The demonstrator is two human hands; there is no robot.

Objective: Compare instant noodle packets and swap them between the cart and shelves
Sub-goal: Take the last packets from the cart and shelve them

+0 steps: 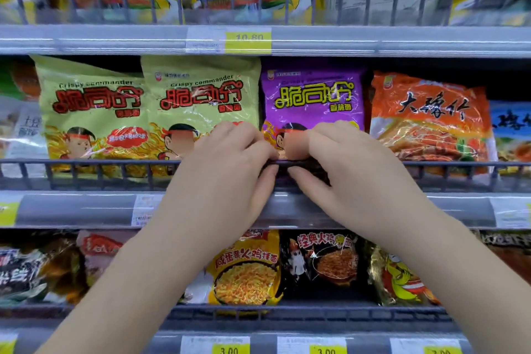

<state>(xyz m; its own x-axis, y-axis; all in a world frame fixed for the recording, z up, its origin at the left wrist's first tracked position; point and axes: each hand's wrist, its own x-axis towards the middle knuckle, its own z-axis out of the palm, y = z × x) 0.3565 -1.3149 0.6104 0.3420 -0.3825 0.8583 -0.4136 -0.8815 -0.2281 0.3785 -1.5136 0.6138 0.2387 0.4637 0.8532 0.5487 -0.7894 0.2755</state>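
**— Where is the purple packet?**
— On the middle shelf (pixel 86 210). The purple packet (pixel 313 95) stands behind the wire rail (pixel 86 162), with a green packet (pixel 201 95) just beside it on its left and an orange packet (pixel 428 121) on its right.

**— Which way is it turned?**
— Upright. Its long axis runs top to bottom, with the sealed top edge up. The printed face is towards me and the yellow lettering reads level across it.

**— And your hands?**
— Both are at its lower part. My left hand (pixel 227 164) has its fingers curled over the rail where the green and purple packets meet, with the thumb on the rail's front. My right hand (pixel 344 169) is curled the same way across the purple packet's bottom, its thumb tip close to the left one. I cannot tell whether the fingers grip the packet, the rail, or both.
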